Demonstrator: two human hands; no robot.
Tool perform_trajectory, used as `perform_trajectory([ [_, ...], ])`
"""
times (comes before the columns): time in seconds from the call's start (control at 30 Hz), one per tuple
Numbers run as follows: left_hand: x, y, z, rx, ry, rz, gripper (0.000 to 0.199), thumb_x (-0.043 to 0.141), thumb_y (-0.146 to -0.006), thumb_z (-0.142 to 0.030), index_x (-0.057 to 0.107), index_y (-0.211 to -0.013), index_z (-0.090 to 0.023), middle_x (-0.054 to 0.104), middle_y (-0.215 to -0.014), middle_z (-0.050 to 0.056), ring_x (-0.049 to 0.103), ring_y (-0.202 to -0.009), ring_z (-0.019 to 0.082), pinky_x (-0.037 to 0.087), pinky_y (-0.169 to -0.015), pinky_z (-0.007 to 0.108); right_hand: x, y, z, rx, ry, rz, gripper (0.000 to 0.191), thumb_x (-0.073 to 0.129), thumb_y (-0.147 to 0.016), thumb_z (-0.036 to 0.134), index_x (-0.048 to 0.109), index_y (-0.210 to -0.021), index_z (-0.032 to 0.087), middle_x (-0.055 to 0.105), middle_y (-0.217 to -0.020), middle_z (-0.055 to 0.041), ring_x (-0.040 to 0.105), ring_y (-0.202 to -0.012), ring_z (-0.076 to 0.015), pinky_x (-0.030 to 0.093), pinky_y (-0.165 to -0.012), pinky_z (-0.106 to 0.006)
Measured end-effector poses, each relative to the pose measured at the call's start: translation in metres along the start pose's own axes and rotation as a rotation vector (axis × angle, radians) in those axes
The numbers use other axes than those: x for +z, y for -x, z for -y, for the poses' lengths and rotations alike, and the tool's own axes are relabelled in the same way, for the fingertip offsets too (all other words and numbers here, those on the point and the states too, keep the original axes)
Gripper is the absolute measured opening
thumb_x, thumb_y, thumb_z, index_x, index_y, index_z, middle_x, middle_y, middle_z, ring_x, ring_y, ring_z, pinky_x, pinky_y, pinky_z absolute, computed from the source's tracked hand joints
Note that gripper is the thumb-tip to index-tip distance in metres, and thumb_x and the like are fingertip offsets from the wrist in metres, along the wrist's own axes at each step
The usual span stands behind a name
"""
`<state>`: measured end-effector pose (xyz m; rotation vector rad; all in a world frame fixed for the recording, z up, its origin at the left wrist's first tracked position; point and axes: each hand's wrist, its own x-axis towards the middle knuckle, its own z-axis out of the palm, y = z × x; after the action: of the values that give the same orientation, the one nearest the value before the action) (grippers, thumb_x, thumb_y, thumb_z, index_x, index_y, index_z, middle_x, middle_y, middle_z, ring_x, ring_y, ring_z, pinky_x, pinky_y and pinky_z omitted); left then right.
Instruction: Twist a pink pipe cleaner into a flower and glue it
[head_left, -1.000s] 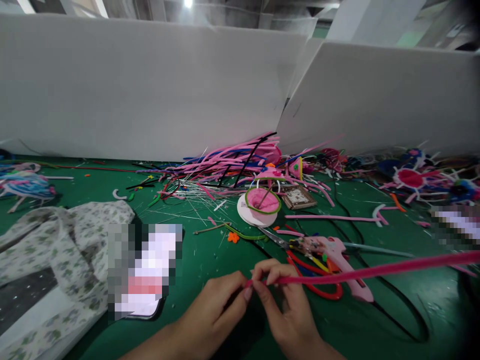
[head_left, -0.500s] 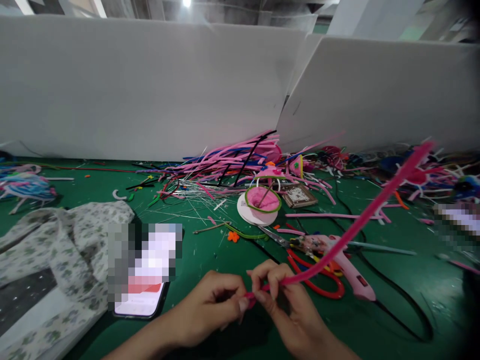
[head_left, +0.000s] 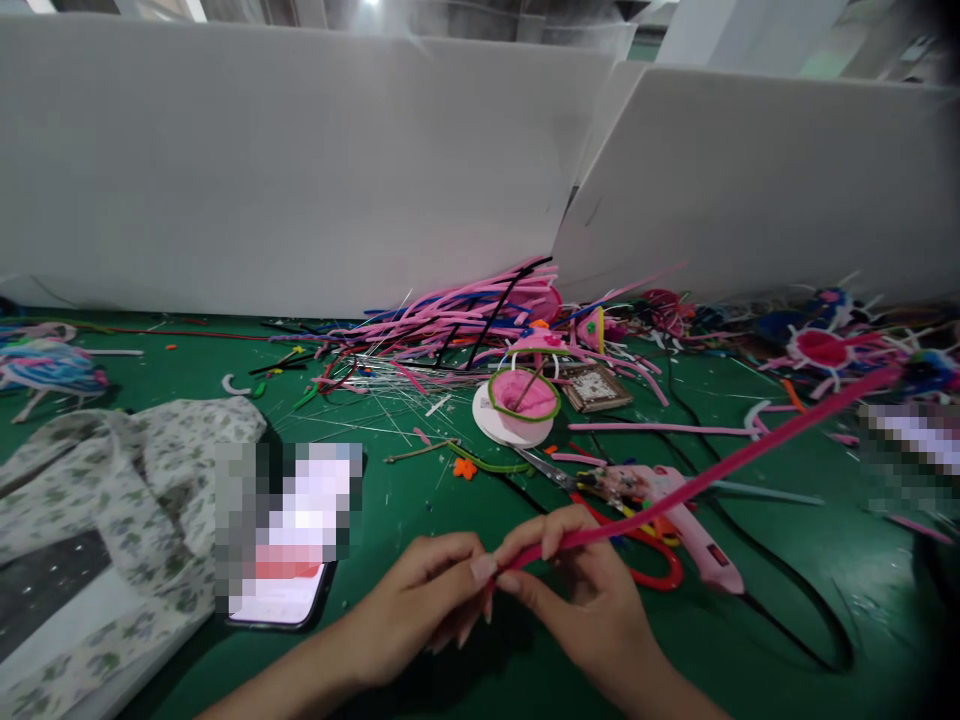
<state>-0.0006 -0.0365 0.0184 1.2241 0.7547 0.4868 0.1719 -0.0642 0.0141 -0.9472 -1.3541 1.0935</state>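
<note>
Your L hand (head_left: 431,597) + R hand (head_left: 596,600) pinched pink stem (head_left: 720,472); likely light, bendy, best held nr fingertips (head_left: 482,569); end btwn was unclear.

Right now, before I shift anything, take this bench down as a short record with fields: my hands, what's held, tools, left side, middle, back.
Left hand: pinching one end of the bright pink stem
Right hand: holding it close beside
Held: bright pink stem, sloping up to the right
Tools: red-handled scissors; pink glue gun, overlapping them in view
Left side: phone, beside floral cloth
Middle: green-rimmed pink cup; orange flower
Back: mostly pink stem heap
</note>
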Motion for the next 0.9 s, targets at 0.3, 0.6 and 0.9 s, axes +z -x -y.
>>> perform_trajectory([
  [0.3, -0.003, 0.003, -0.006, 0.081, -0.181, 0.017, 0.043, 0.041, -0.091, -0.050, 0.050, -0.066, -0.015, 0.040, -0.052, -0.006, 0.034, -0.047, 0.005, 0.024, -0.042, 0.018, 0.002, -0.007, 0.006, 0.127, -0.134, -0.168, 0.032, 0.078, -0.068, 0.017, 0.047, -0.074, 0.022, 0.071, -0.067, 0.0032, 0.068, -0.063, -0.0102, 0.054, -0.061, -0.018],
  [0.6, 0.000, 0.004, -0.002, 0.011, -0.084, 0.018, 0.041, 0.042, -0.090, -0.050, 0.050, -0.069, -0.016, 0.044, -0.053, -0.006, 0.035, -0.043, 0.005, 0.025, -0.042, 0.018, -0.004, -0.012, 0.004, 0.165, -0.213, -0.137, 0.038, 0.081, -0.064, 0.017, 0.049, -0.084, 0.023, 0.073, -0.071, 0.0028, 0.070, -0.067, -0.0117, 0.055, -0.064, -0.020],
  [0.9, 0.003, 0.000, -0.002, -0.019, -0.015, -0.052, 0.040, 0.041, -0.091, -0.048, 0.049, -0.068, -0.016, 0.045, -0.052, -0.005, 0.033, -0.043, 0.005, 0.023, -0.040, 0.018, 0.001, -0.006, 0.005, 0.152, 0.010, -0.105, 0.036, 0.079, -0.066, 0.022, 0.049, -0.085, 0.023, 0.067, -0.069, 0.0032, 0.067, -0.065, -0.0144, 0.055, -0.063, -0.027],
])
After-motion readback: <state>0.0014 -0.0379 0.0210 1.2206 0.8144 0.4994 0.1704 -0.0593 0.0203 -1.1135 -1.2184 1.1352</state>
